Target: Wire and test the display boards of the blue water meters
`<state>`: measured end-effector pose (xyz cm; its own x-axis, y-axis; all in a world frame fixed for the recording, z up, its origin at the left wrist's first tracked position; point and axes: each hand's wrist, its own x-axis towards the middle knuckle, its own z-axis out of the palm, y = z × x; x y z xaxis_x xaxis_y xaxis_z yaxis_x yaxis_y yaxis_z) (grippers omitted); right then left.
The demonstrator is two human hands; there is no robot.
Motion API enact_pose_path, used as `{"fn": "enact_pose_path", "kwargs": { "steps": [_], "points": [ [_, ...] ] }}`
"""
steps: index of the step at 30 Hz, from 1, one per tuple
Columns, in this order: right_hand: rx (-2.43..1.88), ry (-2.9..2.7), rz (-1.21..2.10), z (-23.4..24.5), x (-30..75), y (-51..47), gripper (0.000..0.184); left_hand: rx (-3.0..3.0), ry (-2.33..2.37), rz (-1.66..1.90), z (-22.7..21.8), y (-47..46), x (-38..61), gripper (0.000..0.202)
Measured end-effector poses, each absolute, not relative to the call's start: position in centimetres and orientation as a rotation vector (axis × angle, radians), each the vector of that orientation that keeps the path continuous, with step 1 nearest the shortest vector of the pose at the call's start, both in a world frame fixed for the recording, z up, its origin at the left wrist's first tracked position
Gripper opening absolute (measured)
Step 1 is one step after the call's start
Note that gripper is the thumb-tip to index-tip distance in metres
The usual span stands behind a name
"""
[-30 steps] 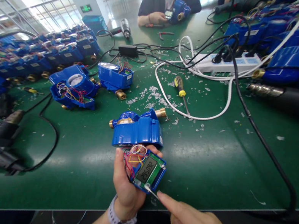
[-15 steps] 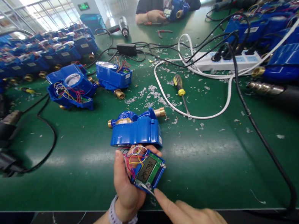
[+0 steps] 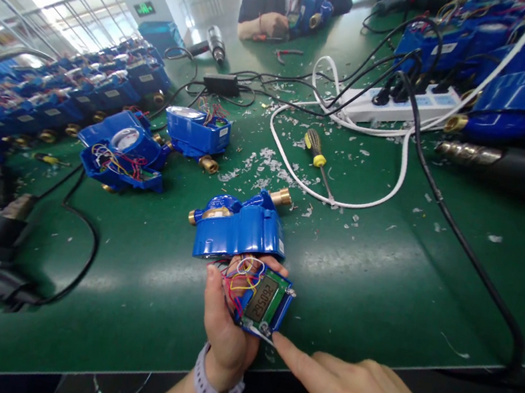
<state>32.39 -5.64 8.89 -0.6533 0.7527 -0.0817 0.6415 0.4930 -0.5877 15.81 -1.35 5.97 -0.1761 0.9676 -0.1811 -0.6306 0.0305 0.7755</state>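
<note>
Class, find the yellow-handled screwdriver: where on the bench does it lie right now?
The yellow-handled screwdriver lies right of centre in the head view, inside the loop of white cable, below the white power strip.

A blue-framed LCD circuit board (image 3: 267, 306) trails colored wires (image 3: 242, 276) to a brass-ended blue water meter (image 3: 241, 228) at its 11 o'clock.

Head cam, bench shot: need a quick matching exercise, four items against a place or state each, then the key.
Things:
1. LCD circuit board
2. yellow-handled screwdriver
3. power strip
4. blue meter housing

Places and states:
A. lying inside the loop of the white cable
B. has black plugs in it
C. held in the left hand
D. has a brass end fitting

Pairs: 1-C, 2-A, 3-B, 4-D
</note>
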Motion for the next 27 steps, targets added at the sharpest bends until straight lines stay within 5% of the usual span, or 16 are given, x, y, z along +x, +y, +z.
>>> {"fn": "enact_pose_path", "kwargs": {
  "steps": [12,18,27],
  "points": [
    [-1.179,-2.596,0.867,7.7,30.8,-6.2,0.081,0.524,0.911,1.562,6.1,-1.4,15.7,0.059],
    [-1.142,-2.302,1.451,7.4,29.9,-5.5,0.073,0.516,0.964,1.582,6.2,-1.4,15.8,0.058],
    [-1.204,-2.526,1.425,11.4,32.0,-2.6,0.078,0.582,0.970,1.407,5.9,-2.0,15.6,0.061]
  ]
}}
